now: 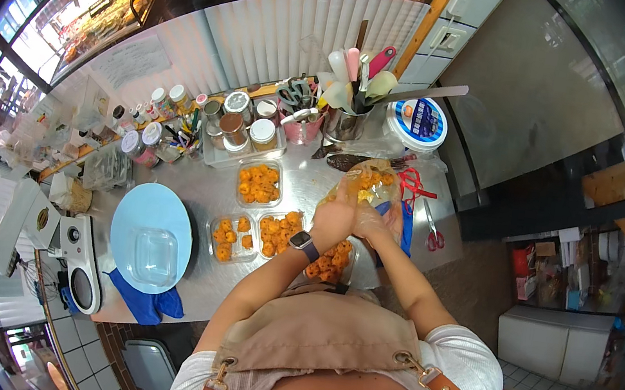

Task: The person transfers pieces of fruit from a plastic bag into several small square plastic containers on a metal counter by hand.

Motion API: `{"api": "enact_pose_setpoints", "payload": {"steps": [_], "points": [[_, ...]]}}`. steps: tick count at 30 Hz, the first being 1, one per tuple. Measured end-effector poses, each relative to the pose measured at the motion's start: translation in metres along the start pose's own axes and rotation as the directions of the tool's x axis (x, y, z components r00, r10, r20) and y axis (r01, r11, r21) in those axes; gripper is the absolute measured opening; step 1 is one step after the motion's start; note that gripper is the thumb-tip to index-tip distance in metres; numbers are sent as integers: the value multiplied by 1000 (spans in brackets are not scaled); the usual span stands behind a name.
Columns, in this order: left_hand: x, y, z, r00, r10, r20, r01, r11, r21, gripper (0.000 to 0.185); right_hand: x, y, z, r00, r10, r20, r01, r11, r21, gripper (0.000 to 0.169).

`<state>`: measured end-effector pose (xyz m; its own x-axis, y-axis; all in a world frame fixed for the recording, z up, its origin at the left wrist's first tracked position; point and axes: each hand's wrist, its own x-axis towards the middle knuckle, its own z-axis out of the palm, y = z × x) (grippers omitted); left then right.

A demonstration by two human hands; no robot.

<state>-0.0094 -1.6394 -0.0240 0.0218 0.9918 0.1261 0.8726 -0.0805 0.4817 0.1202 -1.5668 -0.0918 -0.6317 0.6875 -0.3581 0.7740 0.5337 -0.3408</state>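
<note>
My left hand [334, 217], with a smartwatch [300, 240] at the wrist, grips a clear plastic bag [330, 192] of orange-brown bite-sized food pieces [378, 178]. Against it, at the near end of the bag, is my right hand [369, 224]; thin clear plastic seems to cover it, and its fingertips are hidden. Below and left of my hands stand clear plastic trays of similar pieces: a full one [259, 183] at the back, a partly filled one [233, 238] at the left, another [279, 232] beside it, and one [332, 261] partly behind my left forearm.
A blue round board [153, 209] at the left carries an empty clear container [153, 257]. Beside it are a kitchen scale [80, 259] and a stand mixer [24, 222]. Jars [235, 128], a tool holder [345, 123] and a white tub [416, 123] line the back. Red-handled scissors [433, 229] lie right.
</note>
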Motion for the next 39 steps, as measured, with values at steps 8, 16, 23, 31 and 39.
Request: {"api": "enact_pose_setpoints", "payload": {"steps": [8,16,23,31,39], "points": [[-14,-14,-21,995,-83,50,93,969,-228,67,12,11,-35,921,369,-123,-315,894,318,34],[-18,0,7,974,144,-177,-174,971,-166,71,76,46,-20,802,446,-397,-458,886,70,62],[-23,-4,-4,991,60,-116,-90,957,-277,71,79,13,-25,819,375,-434,-392,919,54,53],[-26,-42,-13,969,-166,-180,55,864,-500,68,59,16,-31,956,219,-196,-132,915,381,35],[-66,-38,-9,875,-388,-288,90,716,-692,29,2,-79,-108,998,59,-30,15,240,971,26]]}}
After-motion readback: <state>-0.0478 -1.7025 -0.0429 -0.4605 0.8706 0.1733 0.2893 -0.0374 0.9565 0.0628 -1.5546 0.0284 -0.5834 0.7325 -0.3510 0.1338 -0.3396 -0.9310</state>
